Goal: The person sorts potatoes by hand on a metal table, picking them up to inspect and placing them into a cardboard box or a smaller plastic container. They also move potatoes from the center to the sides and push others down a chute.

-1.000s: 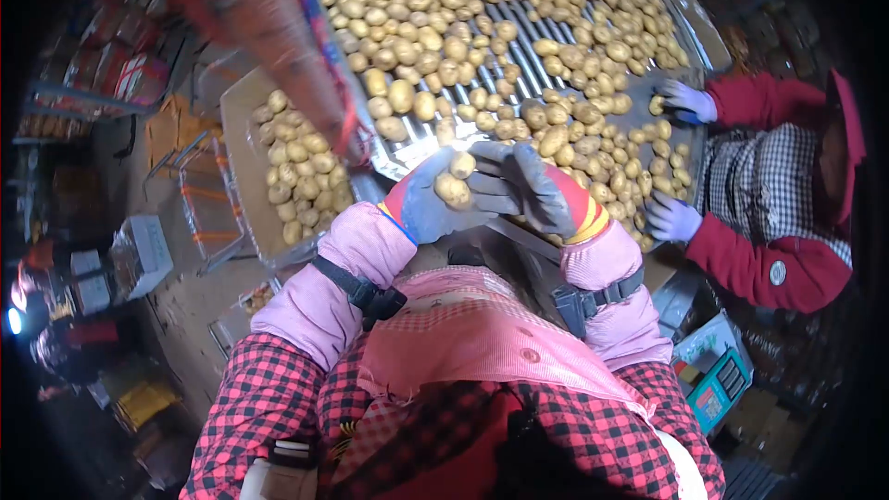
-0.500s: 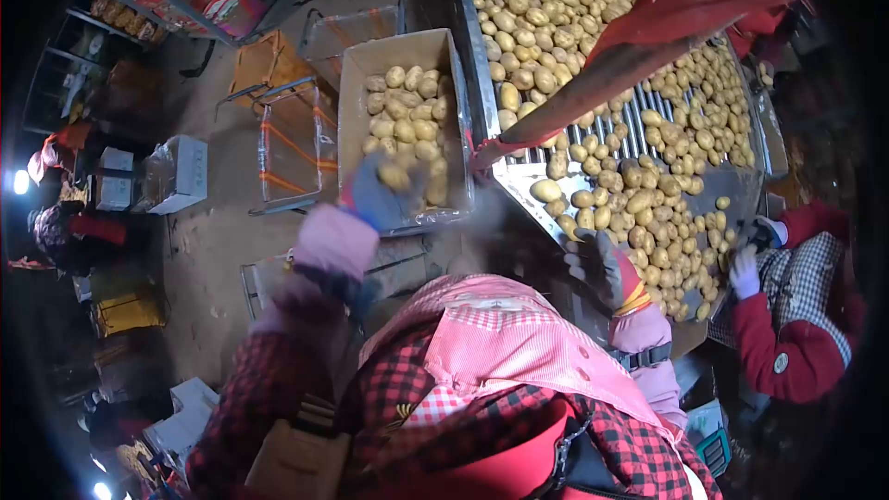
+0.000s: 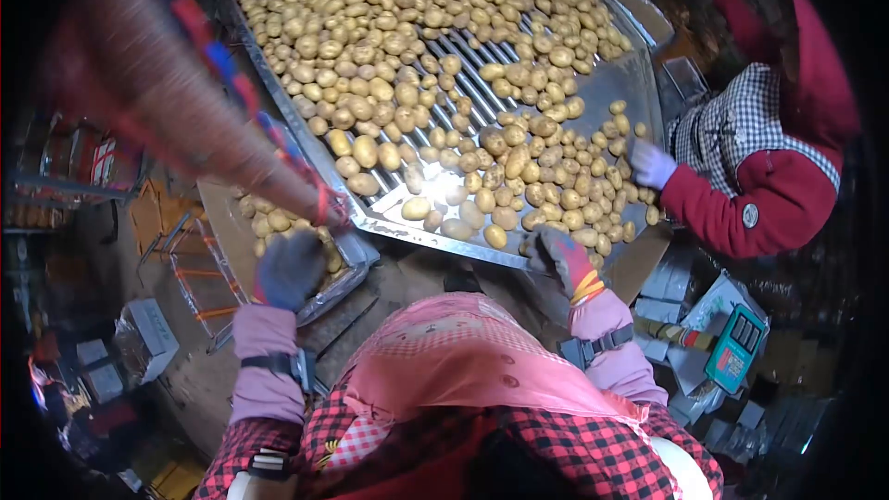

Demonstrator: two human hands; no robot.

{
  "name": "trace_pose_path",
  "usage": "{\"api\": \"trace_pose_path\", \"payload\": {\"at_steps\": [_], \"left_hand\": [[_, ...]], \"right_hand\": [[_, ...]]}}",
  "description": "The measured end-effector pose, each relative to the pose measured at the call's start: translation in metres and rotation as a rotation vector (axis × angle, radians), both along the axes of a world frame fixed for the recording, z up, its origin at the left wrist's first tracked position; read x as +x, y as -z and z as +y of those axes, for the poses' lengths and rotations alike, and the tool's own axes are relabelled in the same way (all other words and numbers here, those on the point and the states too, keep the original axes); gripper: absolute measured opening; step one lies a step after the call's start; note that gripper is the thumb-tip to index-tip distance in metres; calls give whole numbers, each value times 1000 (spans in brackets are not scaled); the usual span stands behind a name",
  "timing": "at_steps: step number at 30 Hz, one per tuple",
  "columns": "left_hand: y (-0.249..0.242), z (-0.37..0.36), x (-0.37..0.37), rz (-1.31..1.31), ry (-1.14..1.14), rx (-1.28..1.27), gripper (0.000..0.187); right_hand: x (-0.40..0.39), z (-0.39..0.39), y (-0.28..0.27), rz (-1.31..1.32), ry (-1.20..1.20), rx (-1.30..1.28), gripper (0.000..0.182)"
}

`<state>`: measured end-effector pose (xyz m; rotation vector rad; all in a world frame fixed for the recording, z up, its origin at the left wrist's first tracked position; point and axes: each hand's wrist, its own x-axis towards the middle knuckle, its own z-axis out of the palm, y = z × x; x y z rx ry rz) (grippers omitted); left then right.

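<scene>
My left hand [image 3: 291,268], in a grey and blue glove, is over the near side of a cardboard box [image 3: 219,213] lined with clear plastic. Potatoes [image 3: 274,220] lie in that box. The back of the glove faces me and hides the fingers, so any hold is out of sight. My right hand [image 3: 558,259], in a grey and red glove, hangs at the near edge of the metal sorting table [image 3: 463,250]. Its fingers are loosely bent and apart, beside the nearest potatoes [image 3: 505,218], with nothing visible in them.
A red-wrapped bar [image 3: 194,102] slants across the left, above the box. Metal rollers [image 3: 472,54] show between piled potatoes. On the right, a co-worker's gloved hand [image 3: 652,164] is by the potatoes. A green scale [image 3: 736,348] and wire frames [image 3: 208,273] stand lower down.
My view has turned right, so the table now fills the top middle and the box sits farther left. My left hand has come back from inside the box toward its near side.
</scene>
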<state>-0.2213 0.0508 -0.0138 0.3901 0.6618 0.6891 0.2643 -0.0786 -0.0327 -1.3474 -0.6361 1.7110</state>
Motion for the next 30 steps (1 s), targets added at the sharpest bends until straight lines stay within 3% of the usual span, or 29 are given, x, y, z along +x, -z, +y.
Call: {"api": "trace_pose_path", "payload": {"at_steps": [1, 2, 3, 5, 8, 14, 18, 22, 23, 26, 30], "left_hand": [[-2, -19, 25, 273, 253, 271, 53], [-2, -31, 47, 264, 336, 234, 54], [2, -37, 62, 184, 367, 70, 56], [4, -41, 81, -86, 159, -354, 57], [-3, -32, 116, 31, 210, -320, 56], [6, -28, 134, 66, 100, -342, 56], [9, -29, 143, 63, 57, -437, 51], [13, -27, 153, 62, 69, -387, 52], [12, -25, 155, 49, 66, -374, 51], [13, -24, 153, 53, 66, -351, 51], [5, -30, 148, 99, 119, -293, 52]], "right_hand": [[-3, 5, -1, -104, 137, -8, 45], [-1, 12, -2, -208, 269, -18, 44], [10, 29, -4, -269, 105, 17, 39], [4, 55, 10, -780, 102, 329, 38], [-11, 111, 8, -1304, -3, 651, 51], [-14, 176, 15, -1573, -58, 548, 83], [-11, 184, 20, -1726, -274, 551, 77], [1, 195, 39, -1584, -212, 714, 60], [5, 190, 37, -1440, -118, 812, 52], [7, 169, 14, -935, -30, 740, 56], [-17, 144, -27, -46, 102, 379, 60]]}}
